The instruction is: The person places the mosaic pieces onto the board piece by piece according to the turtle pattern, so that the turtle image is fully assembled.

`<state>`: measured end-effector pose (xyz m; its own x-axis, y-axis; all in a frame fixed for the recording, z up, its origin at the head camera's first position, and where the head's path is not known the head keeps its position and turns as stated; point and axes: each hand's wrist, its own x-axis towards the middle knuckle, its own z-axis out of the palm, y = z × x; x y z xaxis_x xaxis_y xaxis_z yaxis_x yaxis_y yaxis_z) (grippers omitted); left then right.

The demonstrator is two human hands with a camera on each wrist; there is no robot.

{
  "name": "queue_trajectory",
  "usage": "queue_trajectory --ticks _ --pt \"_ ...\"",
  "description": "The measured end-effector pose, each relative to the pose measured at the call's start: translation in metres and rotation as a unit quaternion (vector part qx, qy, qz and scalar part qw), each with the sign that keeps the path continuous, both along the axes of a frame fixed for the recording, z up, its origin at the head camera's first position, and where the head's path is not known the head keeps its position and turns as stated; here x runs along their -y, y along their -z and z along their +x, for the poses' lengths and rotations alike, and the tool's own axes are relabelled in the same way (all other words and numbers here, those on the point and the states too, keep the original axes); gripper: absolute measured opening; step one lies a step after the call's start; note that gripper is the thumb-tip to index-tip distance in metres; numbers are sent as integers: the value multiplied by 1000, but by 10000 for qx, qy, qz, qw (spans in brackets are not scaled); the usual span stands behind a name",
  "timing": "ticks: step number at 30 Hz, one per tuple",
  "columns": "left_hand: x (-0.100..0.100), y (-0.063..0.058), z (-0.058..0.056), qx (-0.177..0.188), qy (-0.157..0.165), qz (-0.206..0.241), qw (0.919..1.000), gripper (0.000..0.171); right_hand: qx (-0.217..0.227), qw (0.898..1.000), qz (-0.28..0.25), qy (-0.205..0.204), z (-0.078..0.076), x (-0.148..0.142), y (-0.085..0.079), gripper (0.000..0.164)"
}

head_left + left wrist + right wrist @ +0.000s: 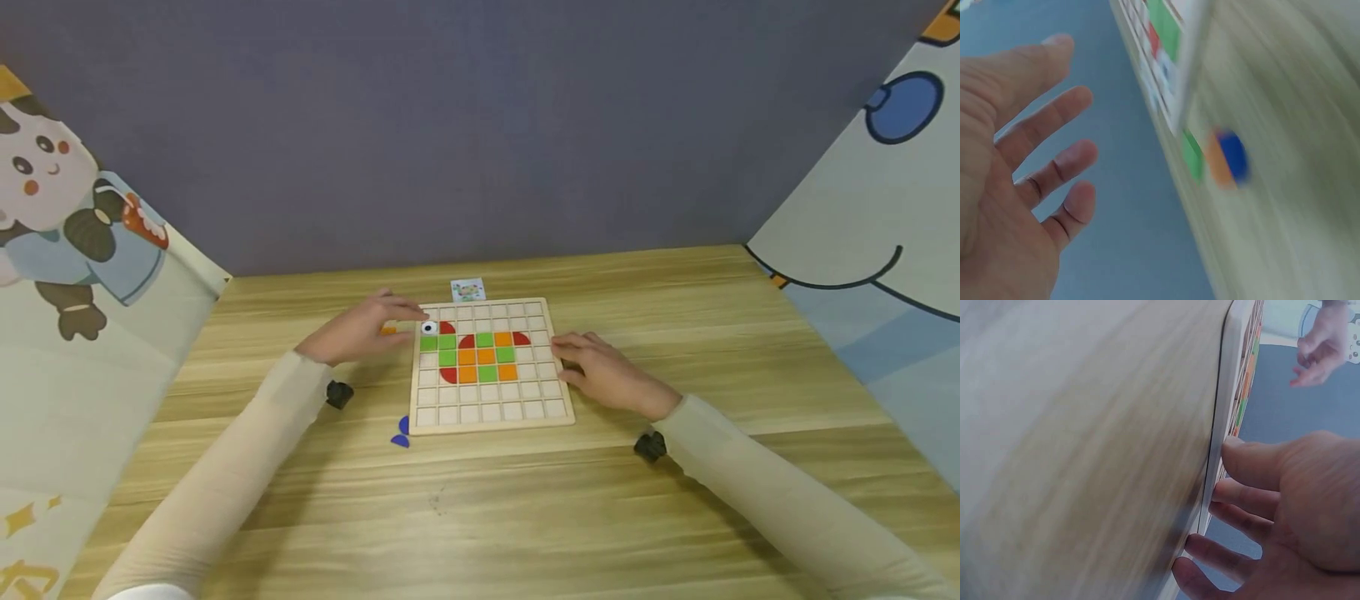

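A square wooden grid board (491,414) lies on the table, with green, orange and red pieces set in its cells. An eye tile (428,328), white with a black dot, sits near its upper left corner. My left hand (367,329) hovers beside that corner, fingers extended; in the left wrist view its palm and spread fingers hold nothing. At the opposite side, my right hand (607,371) touches the board's right edge. The right wrist view shows the thumb (1250,464) and fingertips along the board's rim (1225,381).
A small picture card (468,289) lies behind the board. Blue pieces (401,441) rest by its lower left corner. An orange piece (387,331) is partly hidden by the left hand. The left wrist view shows a loose green piece (1192,156). A dark wall (480,150) rises behind the table.
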<state>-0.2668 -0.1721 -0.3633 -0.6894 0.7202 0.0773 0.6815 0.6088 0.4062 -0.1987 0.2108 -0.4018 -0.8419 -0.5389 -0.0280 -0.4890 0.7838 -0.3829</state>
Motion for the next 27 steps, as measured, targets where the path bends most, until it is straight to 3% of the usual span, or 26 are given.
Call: queue_trajectory --ticks 5,10,15,27 --pt "30 10 -2 182 -358 -117 9991 40 4 10000 10 17 0 -1 -1 50" --pt "47 24 -8 16 -239 -228 9995 39 -6 10000 39 26 0 -1 -2 50" --pt "54 32 -10 160 -309 -305 9989 41 13 10000 50 -12 1 -1 -2 49" --pt "60 33 -17 81 -569 -377 9976 29 87 9999 59 10 1 2 -3 50"
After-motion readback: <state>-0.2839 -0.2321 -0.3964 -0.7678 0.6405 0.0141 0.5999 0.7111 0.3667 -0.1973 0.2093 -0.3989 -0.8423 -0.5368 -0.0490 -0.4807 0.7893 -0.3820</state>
